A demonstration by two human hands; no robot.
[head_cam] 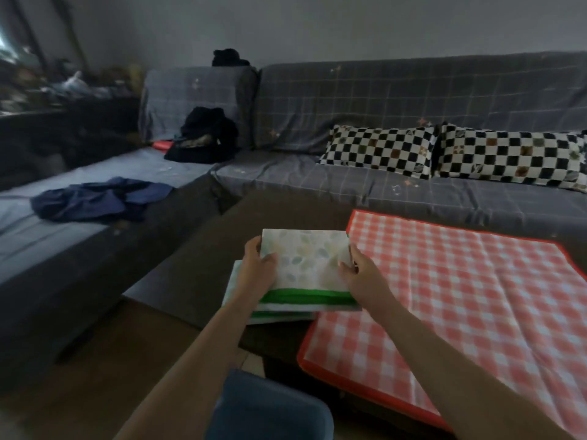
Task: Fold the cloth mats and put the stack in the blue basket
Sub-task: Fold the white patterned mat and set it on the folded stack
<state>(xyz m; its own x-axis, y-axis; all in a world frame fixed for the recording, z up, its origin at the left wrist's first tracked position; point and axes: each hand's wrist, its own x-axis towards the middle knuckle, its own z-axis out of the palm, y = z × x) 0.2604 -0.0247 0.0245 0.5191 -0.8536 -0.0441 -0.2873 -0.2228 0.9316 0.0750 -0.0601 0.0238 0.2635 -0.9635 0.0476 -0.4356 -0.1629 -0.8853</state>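
Observation:
A folded white mat with a leaf print and green border (306, 263) lies on the dark low table (203, 265), on top of another folded pale mat (276, 314) whose edge peeks out below. My left hand (259, 265) grips its left edge and my right hand (357, 274) grips its right edge. A red-and-white checked mat (444, 300) is spread flat on the table to the right, its corner under the folded mat. The blue basket (270, 408) stands on the floor below my arms, partly hidden by my left forearm.
A grey checked sofa (381, 185) runs behind the table with two black-and-white checkered pillows (444, 150). Dark clothes (203, 138) and a blue garment (98, 198) lie on the left sofa section. Wooden floor shows at the lower left.

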